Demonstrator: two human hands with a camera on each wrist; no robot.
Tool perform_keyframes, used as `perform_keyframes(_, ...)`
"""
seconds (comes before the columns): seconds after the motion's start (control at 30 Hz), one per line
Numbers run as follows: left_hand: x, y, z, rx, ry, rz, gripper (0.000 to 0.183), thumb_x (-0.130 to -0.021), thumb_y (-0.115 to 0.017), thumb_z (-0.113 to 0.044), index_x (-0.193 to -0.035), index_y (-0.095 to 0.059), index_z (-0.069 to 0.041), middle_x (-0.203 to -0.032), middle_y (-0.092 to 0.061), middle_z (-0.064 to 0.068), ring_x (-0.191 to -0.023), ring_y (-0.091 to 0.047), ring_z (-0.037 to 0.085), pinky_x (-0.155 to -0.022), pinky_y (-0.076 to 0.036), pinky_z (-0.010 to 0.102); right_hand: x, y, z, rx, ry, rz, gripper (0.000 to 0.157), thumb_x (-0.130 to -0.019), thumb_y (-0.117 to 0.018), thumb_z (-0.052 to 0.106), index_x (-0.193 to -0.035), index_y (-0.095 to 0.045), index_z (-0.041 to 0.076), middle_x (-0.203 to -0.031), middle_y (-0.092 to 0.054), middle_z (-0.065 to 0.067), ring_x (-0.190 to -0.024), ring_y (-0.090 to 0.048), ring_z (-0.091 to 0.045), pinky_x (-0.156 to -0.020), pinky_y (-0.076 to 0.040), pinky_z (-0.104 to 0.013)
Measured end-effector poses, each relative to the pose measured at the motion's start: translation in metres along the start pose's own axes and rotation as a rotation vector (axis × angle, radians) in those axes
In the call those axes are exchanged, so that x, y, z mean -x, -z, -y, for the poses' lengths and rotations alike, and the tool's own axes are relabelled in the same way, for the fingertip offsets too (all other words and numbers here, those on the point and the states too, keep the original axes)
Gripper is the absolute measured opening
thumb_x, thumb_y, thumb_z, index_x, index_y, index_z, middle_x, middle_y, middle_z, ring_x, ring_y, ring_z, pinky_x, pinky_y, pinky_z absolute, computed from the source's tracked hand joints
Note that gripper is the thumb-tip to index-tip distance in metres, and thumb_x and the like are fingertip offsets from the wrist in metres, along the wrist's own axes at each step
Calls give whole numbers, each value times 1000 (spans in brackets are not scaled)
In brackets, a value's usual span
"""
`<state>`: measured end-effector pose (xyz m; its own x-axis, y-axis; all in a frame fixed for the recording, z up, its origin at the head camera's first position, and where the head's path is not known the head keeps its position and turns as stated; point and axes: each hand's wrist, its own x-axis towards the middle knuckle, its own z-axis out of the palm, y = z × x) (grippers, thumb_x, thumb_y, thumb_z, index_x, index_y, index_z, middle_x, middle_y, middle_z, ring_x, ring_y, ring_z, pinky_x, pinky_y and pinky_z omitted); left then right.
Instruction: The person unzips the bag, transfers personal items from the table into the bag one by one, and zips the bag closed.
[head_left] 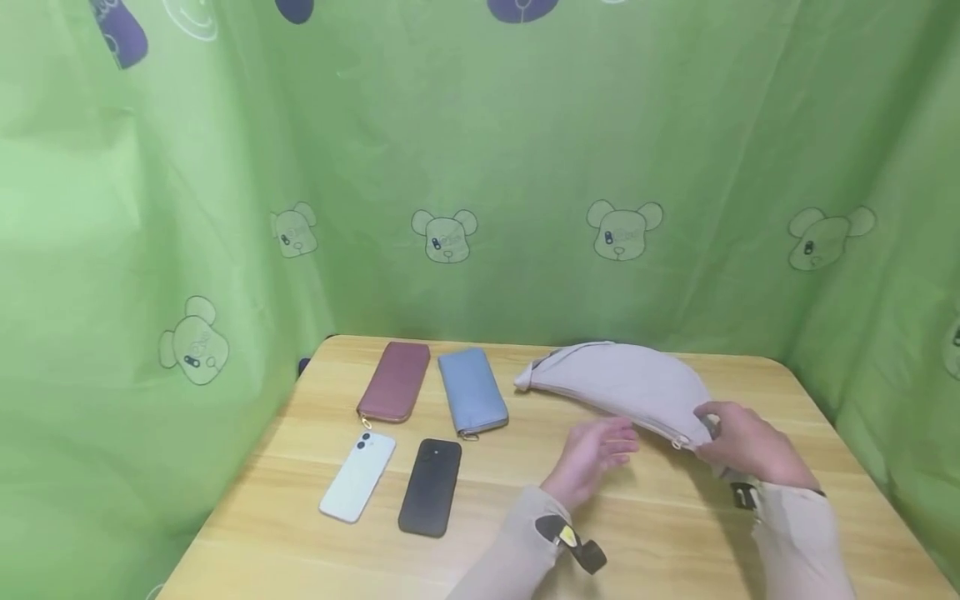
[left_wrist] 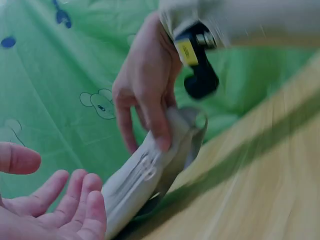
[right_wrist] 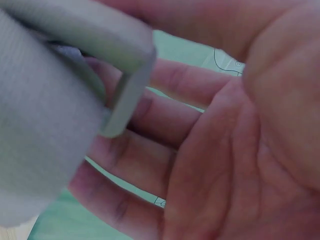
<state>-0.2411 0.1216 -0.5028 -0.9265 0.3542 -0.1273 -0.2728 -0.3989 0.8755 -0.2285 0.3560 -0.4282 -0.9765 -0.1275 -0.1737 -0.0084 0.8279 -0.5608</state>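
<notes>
A pale crescent-shaped zip bag lies at the back right of the table, its zipper along the near edge. My right hand grips the bag's right end between thumb and fingers, close to the zipper pull. The right wrist view shows the fingers curled behind the bag's end and its strap. Just in front of the bag's near edge is my left hand, palm turned up and holding nothing. In the left wrist view, its loosely bent fingers overlap the bag's lower part.
Left on the wooden table lie a maroon wallet and a blue wallet. Nearer are a white phone and a black phone. A green curtain hangs behind and at both sides.
</notes>
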Motion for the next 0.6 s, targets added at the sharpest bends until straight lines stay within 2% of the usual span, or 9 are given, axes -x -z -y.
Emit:
perform_keyframes(0.1,-2,-6,13,91,79,45,43,-101,-56,-21,-132,-61,7,-130,-67,27,-114,-70,30,-111,-54,46,-1,1,3,-7,1,13,75,-82,-72,7,-144,-38,-19,-89,-69,-15,-60,-68,-20,-54,-60,-36)
perform_keyframes(0.17,-3,-8,22,154,136,65,47,-102,-54,-22,-136,-56,9,-137,-62,29,-124,-65,36,-118,-49,48,-2,1,6,-28,-7,30,76,-83,-72,7,-145,-36,-19,-92,-69,-16,-60,-68,-21,-54,-61,-37)
perform_keyframes(0.3,-5,-14,35,285,219,118,57,-100,-52,-25,-143,-45,13,-147,-52,32,-140,-52,43,-126,-38,51,-4,1,10,0,2,16,75,-82,-72,6,-144,-38,-19,-91,-68,-17,-58,-67,-20,-54,-60,-36)
perform_keyframes(0.47,-6,-18,38,379,245,169,73,-100,-51,-30,-152,-29,16,-158,-38,35,-152,-34,48,-132,-24,56,-5,0,11,49,30,-6,71,-80,-74,6,-139,-43,-21,-90,-67,-18,-57,-65,-18,-55,-57,-35)
perform_keyframes(0.6,-6,-19,39,426,255,211,83,-99,-54,-36,-155,-22,16,-162,-31,36,-155,-28,48,-133,-19,57,-2,-1,10,65,14,-1,71,-80,-74,6,-139,-44,-20,-88,-67,-15,-57,-64,-17,-55,-56,-35)
